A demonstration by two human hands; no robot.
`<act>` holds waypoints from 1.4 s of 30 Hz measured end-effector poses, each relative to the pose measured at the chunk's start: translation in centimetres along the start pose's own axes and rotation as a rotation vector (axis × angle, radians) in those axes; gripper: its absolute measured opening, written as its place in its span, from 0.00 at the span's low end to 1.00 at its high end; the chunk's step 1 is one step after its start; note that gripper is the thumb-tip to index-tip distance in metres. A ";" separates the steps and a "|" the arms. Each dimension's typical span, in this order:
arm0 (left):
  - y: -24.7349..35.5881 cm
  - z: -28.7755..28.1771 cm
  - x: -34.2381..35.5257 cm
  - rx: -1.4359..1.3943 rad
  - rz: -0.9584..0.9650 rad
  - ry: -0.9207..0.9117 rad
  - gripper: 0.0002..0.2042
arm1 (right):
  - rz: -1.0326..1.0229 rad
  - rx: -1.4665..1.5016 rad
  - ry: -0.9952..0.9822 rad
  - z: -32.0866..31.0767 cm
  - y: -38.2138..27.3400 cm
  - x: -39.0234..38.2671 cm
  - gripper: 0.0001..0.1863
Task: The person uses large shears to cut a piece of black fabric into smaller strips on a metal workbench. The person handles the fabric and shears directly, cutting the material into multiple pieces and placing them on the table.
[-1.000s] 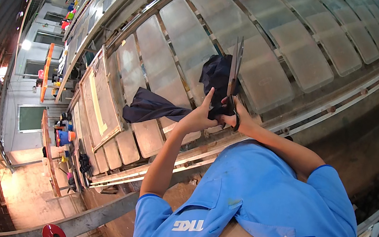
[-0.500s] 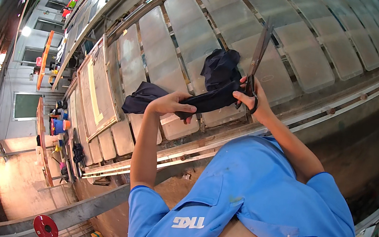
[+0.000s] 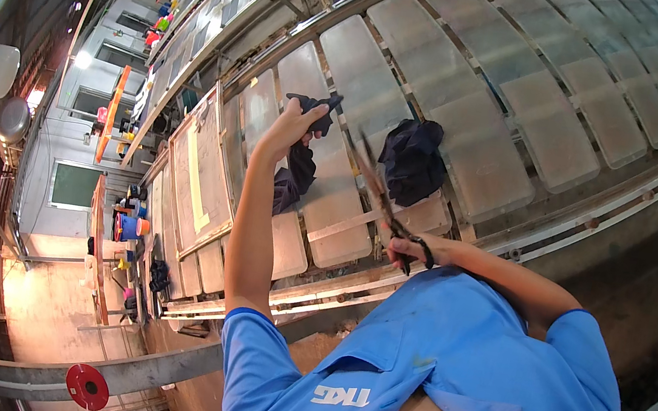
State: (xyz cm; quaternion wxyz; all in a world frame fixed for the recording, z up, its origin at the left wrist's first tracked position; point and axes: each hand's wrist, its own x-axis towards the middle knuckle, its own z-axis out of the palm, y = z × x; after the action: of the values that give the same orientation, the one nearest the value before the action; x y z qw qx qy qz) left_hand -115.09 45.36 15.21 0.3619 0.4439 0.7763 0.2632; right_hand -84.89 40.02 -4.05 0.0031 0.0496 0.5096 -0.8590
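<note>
My left hand [image 3: 298, 127] is closed on a piece of dark navy cloth [image 3: 293, 181], raised over the panels, part of it hanging below my fingers. My right hand [image 3: 408, 251] grips a pair of scissors [image 3: 379, 194] by the black handles, close to my body. The blades point up and away to the left and are somewhat blurred. A second, bunched dark cloth [image 3: 412, 163] lies on the pale panels just beyond the scissors, touched by neither hand.
A long rack of pale, rounded panels [image 3: 476, 143] stretches before me, with a metal rail [image 3: 622, 200] along its near edge. To the left lies a framed screen with a yellow strip [image 3: 198, 176]. A red disc [image 3: 88, 387] sits on a grey beam at lower left.
My hands have moved apart: the left up and away with one cloth, the right back toward my body with the scissors. The cloth stretched between them is now separated from my right hand.
</note>
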 end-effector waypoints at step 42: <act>-3.6 11.2 -7.5 -0.628 0.124 0.068 0.08 | -0.149 -0.118 0.175 1.3 -2.6 -1.4 0.28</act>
State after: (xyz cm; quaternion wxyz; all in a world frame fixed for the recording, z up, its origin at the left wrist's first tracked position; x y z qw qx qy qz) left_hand -105.44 38.01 8.32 0.4383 0.3479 0.6402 0.5263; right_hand -83.73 40.03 -0.99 -0.1022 0.0862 0.5597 -0.8178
